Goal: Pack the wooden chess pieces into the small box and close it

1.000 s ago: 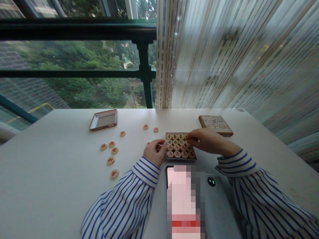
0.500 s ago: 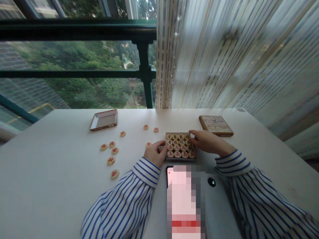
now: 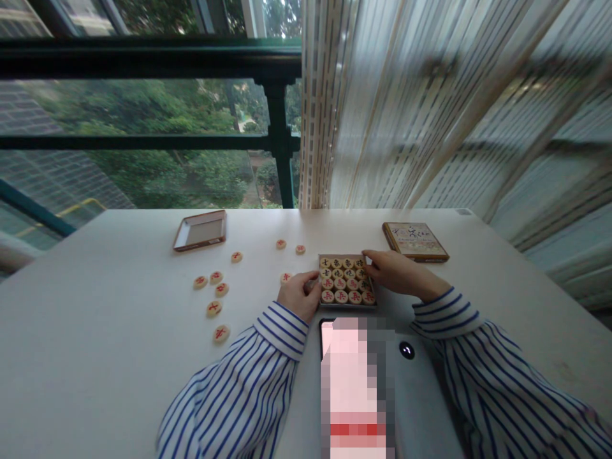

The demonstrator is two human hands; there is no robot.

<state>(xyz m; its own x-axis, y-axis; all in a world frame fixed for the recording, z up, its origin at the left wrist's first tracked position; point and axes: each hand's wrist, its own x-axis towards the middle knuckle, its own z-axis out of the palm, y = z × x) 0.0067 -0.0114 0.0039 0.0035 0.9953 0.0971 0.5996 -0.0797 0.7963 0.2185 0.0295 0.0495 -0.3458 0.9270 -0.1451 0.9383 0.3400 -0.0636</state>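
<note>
A small open box (image 3: 347, 306) on the table holds rows of round Chinese chess pieces (image 3: 340, 284), with black characters in the far rows and red ones in the near rows. My left hand (image 3: 299, 297) grips the box's left side, fingers curled and thumb near the wall. At the far right corner, my right hand (image 3: 399, 273) pinches the box's edge with thumb and fingertips. Beside my left hand lies a loose red-marked piece (image 3: 285, 278), partly covered by it. What lies under the left fingers is hidden.
Several loose red-marked pieces (image 3: 220, 289) are scattered on the white table (image 3: 119, 331) to the left. An upturned box lid (image 3: 201, 231) lies far left, a closed patterned box (image 3: 415, 241) far right. A phone (image 3: 351, 382), partly pixelated, and a pale device (image 3: 421, 395) lie in front.
Both hands and the box have stayed in place. The curtain on the right has shifted its folds, and the device's small round display looks different.
</note>
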